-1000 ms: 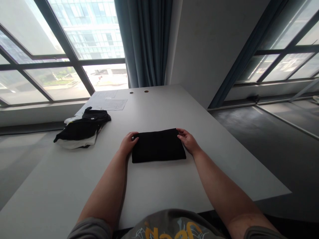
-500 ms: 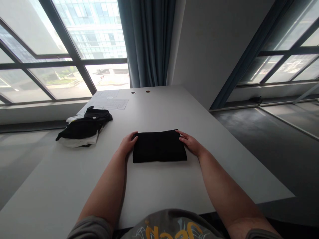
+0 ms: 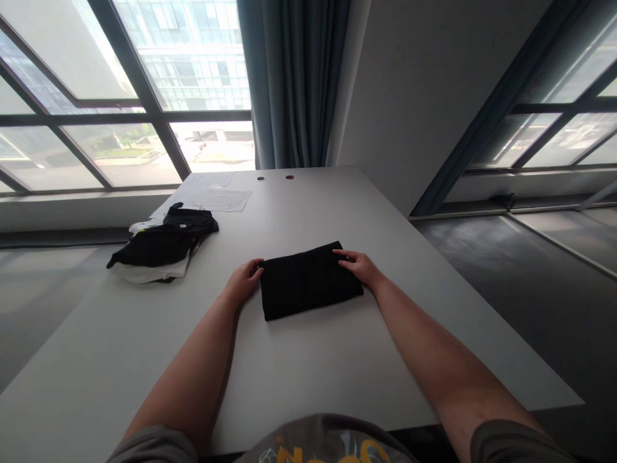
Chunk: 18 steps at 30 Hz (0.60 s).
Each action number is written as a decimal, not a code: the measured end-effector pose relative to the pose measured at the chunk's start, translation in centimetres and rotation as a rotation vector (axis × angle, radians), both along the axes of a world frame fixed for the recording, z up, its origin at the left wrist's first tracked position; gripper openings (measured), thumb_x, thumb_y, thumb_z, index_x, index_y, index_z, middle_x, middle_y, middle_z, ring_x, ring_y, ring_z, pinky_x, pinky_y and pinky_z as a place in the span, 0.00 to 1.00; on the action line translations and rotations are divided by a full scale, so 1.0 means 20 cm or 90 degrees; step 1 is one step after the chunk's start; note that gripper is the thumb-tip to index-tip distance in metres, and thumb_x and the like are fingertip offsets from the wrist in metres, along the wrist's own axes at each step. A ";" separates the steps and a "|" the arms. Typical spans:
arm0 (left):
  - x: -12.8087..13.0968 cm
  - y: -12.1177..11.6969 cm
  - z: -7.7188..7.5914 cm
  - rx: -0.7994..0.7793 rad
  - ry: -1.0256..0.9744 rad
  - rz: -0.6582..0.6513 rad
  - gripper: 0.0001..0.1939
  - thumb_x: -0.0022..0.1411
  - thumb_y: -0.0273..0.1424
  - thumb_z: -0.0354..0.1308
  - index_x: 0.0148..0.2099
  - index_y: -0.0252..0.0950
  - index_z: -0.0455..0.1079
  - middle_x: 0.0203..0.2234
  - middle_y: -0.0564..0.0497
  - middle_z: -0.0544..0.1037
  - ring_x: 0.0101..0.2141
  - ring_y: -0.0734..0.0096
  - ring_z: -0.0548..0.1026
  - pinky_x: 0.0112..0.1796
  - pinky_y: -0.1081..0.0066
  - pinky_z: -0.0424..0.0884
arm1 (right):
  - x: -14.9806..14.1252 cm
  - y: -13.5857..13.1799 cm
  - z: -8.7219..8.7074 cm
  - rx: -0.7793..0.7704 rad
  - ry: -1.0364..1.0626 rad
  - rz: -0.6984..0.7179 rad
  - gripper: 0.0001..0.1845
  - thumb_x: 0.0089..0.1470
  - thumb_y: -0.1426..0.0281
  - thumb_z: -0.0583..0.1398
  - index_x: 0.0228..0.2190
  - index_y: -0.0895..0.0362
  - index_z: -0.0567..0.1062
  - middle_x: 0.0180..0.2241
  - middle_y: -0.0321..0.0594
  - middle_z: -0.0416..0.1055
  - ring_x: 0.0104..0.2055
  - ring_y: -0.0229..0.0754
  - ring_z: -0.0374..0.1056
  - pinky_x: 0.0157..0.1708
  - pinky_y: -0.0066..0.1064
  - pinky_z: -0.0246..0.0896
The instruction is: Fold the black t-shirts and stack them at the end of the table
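Observation:
A black cloth (image 3: 308,283), folded into a flat rectangle, lies on the white table in front of me. It sits at a slant, its right end farther from me than its left. At its upper left corner, my left hand (image 3: 245,278) has thumb and fingers closed on the edge. My right hand (image 3: 360,267) grips the upper right side, its fingers reaching over the top of the cloth. What kind of garment it is cannot be made out in this folded state. The fingers' undersides are hidden.
A loose heap of black and white clothes (image 3: 164,241) lies at the table's left side. Behind it are printed paper sheets (image 3: 229,200). Two round cable holes (image 3: 290,177) are near the far edge of the white table (image 3: 328,212). A blue curtain (image 3: 294,83) hangs beyond.
The folded black cloth has turned anticlockwise: its right end moved away from me and its left front corner came slightly nearer. Both hands stayed on it. The view shifted a little.

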<state>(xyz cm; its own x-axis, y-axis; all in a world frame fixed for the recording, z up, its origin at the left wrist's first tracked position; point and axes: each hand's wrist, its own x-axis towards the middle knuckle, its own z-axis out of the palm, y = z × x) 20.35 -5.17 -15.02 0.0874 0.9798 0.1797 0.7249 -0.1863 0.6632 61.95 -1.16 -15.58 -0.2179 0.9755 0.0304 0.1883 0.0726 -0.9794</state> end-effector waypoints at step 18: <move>0.05 -0.01 -0.02 0.042 0.155 0.001 0.17 0.68 0.37 0.55 0.56 0.42 0.73 0.52 0.46 0.79 0.52 0.53 0.74 0.57 0.54 0.67 | 0.33 0.91 -0.02 0.106 -0.112 -0.394 0.30 0.52 0.68 0.66 0.57 0.60 0.78 0.52 0.50 0.80 0.55 0.52 0.74 0.60 0.46 0.66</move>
